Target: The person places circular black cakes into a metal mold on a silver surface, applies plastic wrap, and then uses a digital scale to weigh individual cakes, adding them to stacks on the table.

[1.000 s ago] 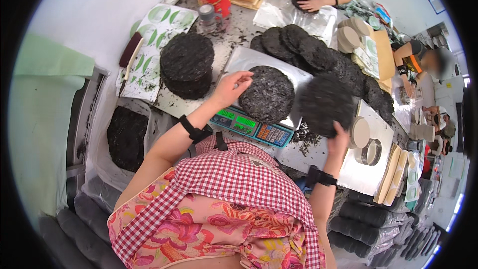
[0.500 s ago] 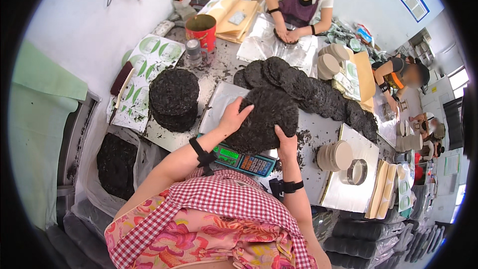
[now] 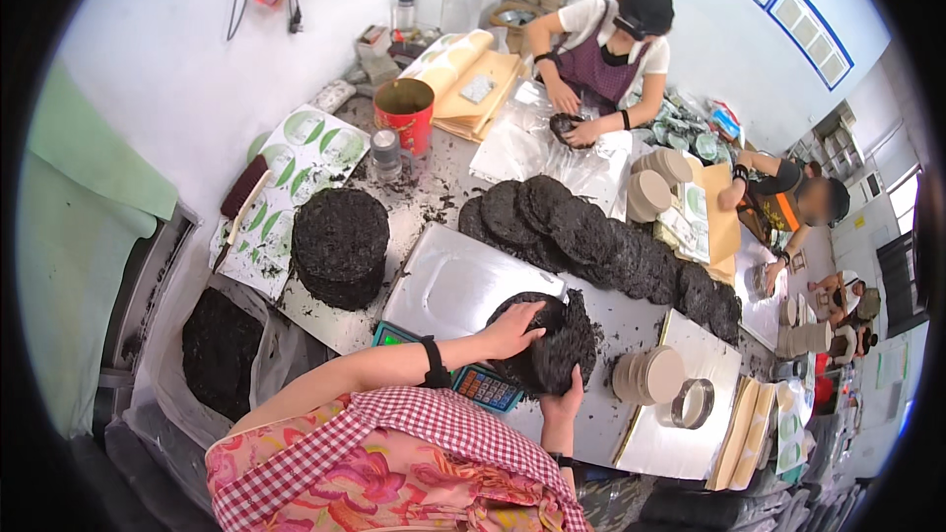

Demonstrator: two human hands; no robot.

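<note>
My left hand (image 3: 515,329) lies over a dark, rough, flat cake (image 3: 572,340) that looks like dried seaweed, its fingers curled into a fold or overlap in it. Gripping the lower right edge of the same cake is my right hand (image 3: 564,398), thumb on top. The cake is tilted above the front right of a scale's bare metal pan (image 3: 463,271) and partly hides the scale's keypad (image 3: 486,389). Left of the pan stands a tall stack of round dark cakes (image 3: 341,248). Behind it, a long row of overlapping cakes (image 3: 591,232) stretches to the right.
An open bag of dark material (image 3: 225,350) is at the lower left. A brush (image 3: 242,187) rests on printed sheets. A red tin (image 3: 404,110) stands farther back. Right of me are beige discs (image 3: 650,374) and a metal ring (image 3: 693,402). Across the table a co-worker (image 3: 611,59) handles a dark cake.
The cake has moved off the scale pan toward me and to the right, and now looks folded or overlapped. My left hand has slid across it. The pan is now uncovered.
</note>
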